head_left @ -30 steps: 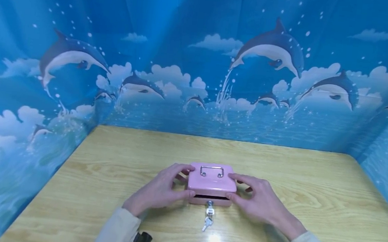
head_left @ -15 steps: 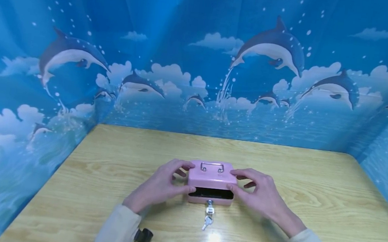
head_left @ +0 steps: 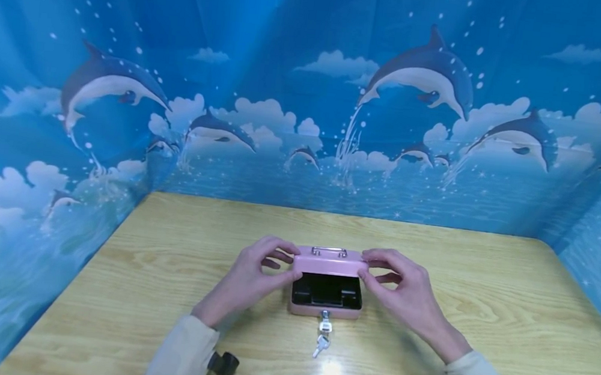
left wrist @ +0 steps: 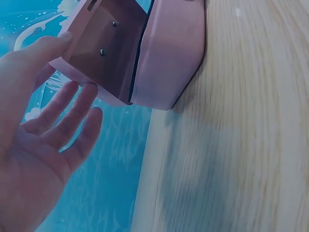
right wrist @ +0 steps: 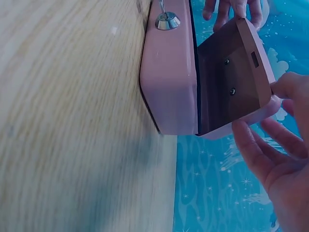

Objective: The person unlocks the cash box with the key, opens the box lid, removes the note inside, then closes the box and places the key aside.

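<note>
A pink metal cash box [head_left: 299,309] stands on the table with its lid [head_left: 328,267] tilted up and back. Its black inner tray [head_left: 318,289] shows in the head view. My left hand [head_left: 256,274] pinches the lid's left front corner between thumb and fingers. At the opposite corner my right hand [head_left: 399,287] grips the lid the same way. A wire handle [head_left: 329,251] is fixed on top of the lid. From the lock [right wrist: 167,21] in the front wall hangs a ring with small silver keys [head_left: 322,342].
The box rests on a wood-grain table [head_left: 193,225]. Behind and beside it hangs a blue curtain [head_left: 259,165] printed with dolphins. Black cameras [head_left: 223,366] are strapped to both wrists.
The lid has swung up and back from a narrow gap, uncovering the black tray. Both hands have risen and moved away from me with it. The keys hang as before.
</note>
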